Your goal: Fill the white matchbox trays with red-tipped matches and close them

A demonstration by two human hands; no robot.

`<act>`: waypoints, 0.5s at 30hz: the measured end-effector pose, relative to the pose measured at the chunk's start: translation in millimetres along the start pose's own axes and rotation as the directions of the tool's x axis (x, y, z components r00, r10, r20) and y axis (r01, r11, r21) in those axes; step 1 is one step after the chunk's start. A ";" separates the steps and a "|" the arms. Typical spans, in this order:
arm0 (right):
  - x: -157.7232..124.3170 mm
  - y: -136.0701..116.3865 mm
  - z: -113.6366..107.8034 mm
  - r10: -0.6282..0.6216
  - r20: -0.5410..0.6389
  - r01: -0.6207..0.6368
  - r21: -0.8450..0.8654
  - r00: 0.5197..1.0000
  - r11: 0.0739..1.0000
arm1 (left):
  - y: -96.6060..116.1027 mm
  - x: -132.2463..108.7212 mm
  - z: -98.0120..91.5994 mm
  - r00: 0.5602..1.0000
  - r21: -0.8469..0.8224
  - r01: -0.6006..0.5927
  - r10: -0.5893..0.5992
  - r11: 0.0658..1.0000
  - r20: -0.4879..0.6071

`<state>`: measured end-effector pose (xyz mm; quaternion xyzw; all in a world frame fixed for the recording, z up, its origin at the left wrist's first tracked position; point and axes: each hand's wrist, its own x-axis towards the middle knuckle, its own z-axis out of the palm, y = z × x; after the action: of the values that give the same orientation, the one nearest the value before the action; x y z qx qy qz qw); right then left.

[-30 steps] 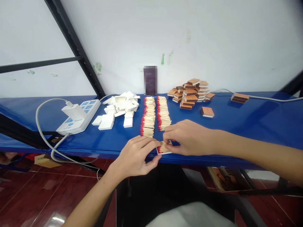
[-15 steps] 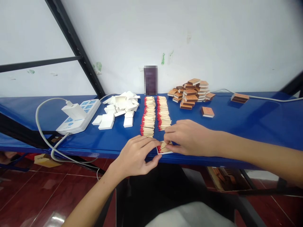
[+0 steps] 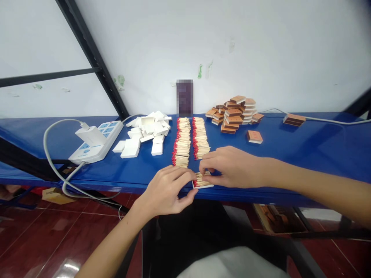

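Note:
A white matchbox tray filled with red-tipped matches lies at the front edge of the blue shelf. My left hand grips the tray's left end between thumb and fingers. Over the tray's right part, my right hand has its curled fingers and thumb at the wooden ends of the matches. The fingertips partly hide those ends. Just behind the tray, two long rows of matches, a left row and a right row, lie with red heads to the left.
White empty trays are heaped on the left, beside a power strip with a plugged-in charger and cable. Orange-brown matchbox sleeves are piled at back right. A single sleeve lies nearer. A pixelated dark rectangle leans on the wall.
My right hand has lifted and shifted slightly, uncovering more of the tray and its matches. My left hand stays in place on the tray's end.

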<state>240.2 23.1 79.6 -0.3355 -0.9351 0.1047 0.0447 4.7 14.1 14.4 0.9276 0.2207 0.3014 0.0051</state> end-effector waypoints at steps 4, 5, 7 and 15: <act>-1.6 -0.2 -1.8 -0.001 0.029 -0.001 0.065 1.000 0.998 | -0.2 0.5 -0.3 1.000 -0.007 -0.011 0.011 1.000 -0.005; -1.9 0.4 -2.3 -0.003 0.035 0.000 0.085 0.999 0.996 | -0.1 0.6 -0.6 1.000 -0.007 -0.016 0.016 1.000 -0.006; -1.8 2.5 -2.5 -0.006 0.032 0.002 0.110 0.999 0.994 | 0.0 0.8 -1.2 1.000 -0.008 -0.021 0.021 1.000 -0.003; 1.2 10.7 3.2 0.011 0.012 -0.013 0.128 1.000 0.992 | 0.9 0.4 0.4 1.000 0.015 0.000 0.000 1.000 -0.004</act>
<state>245.4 31.4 74.1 -0.3370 -0.9246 0.1668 0.0604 5.6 13.6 14.4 0.9270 0.2230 0.3016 -0.0025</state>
